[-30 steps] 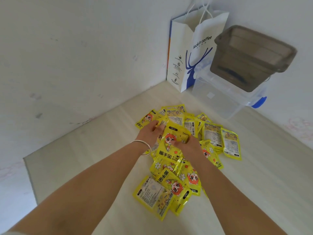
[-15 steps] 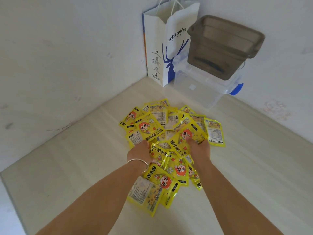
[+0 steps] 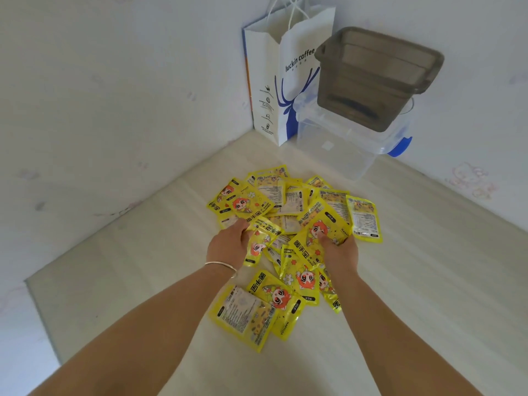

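A loose pile of several yellow hand-warmer packets (image 3: pixel 285 201) with a cartoon face lies on the pale floor (image 3: pixel 428 281) in a room corner. My left hand (image 3: pixel 228 244), with a silver bangle on the wrist, grips one packet (image 3: pixel 261 238) at the pile's left side. My right hand (image 3: pixel 340 252) holds another packet (image 3: pixel 313 238) by its near edge, thumb on top. More packets (image 3: pixel 245 312) lie between my forearms, nearer to me.
In the corner stand a white and blue paper bag (image 3: pixel 285 81) and a clear plastic box (image 3: pixel 337 147) with a blue latch. A brown tinted bin (image 3: pixel 377 72) sits tilted on the clear box. White walls close in left and right.
Both hands have drawn back toward me across the pile, and each now holds a different packet. The view has shifted, with the bag and boxes nearer the middle.
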